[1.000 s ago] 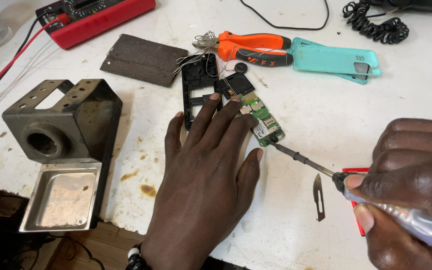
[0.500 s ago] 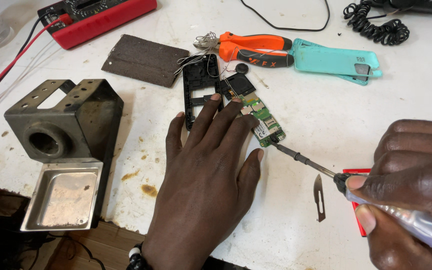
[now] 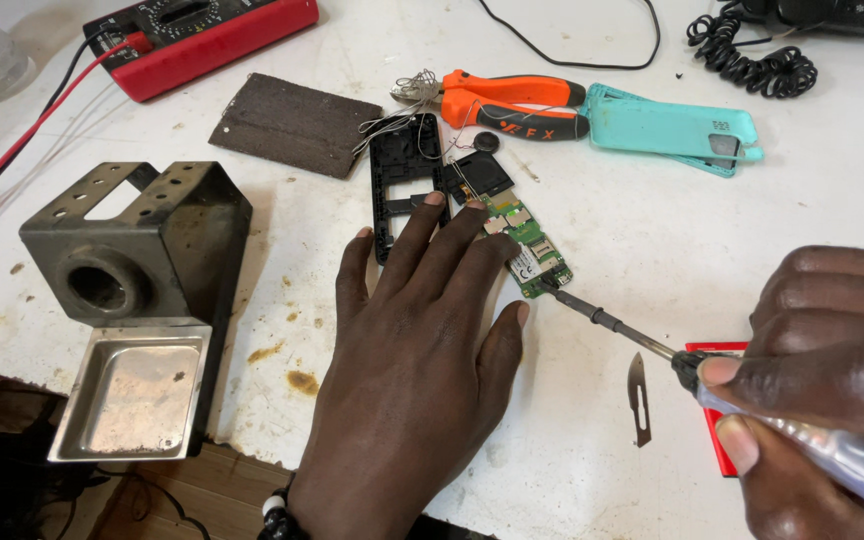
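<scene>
Surface: white, stained worktable (image 3: pixel 652 250), rust-brown spots at its near edge.
Left hand: the left hand (image 3: pixel 412 370) lies flat with fingers spread, fingertips pressing on the green circuit board (image 3: pixel 527 245) and on the black phone frame (image 3: pixel 397 185) beside it; it pins them down and grasps nothing.
Right hand: the right hand (image 3: pixel 832 370) is closed around the pale handle of a soldering iron (image 3: pixel 612 322), thumb and fingers pinching the grip near the dark collar.
Iron tip: it touches the near end of the circuit board, just right of the left hand's little finger.
Board: middle of the table, running from a small black square part at its far end toward the near right.
Change: against the pictures from a second ago almost nothing has shifted; both hands hold the same pose and the tip sits at the same spot on the board, so I judge the work at that point is a sustained contact, not a quick dab.
Near the right hand: a loose scalpel blade (image 3: pixel 638 392) and the edge of a red flat item (image 3: pixel 717 430).
Far side: orange-handled pliers (image 3: pixel 512 100), teal phone case (image 3: pixel 672 130), dark abrasive pad (image 3: pixel 292 125), red multimeter (image 3: pixel 202 40).
Left side: a metal iron stand (image 3: pixel 142 250) with an empty tray (image 3: pixel 132 400).
</scene>
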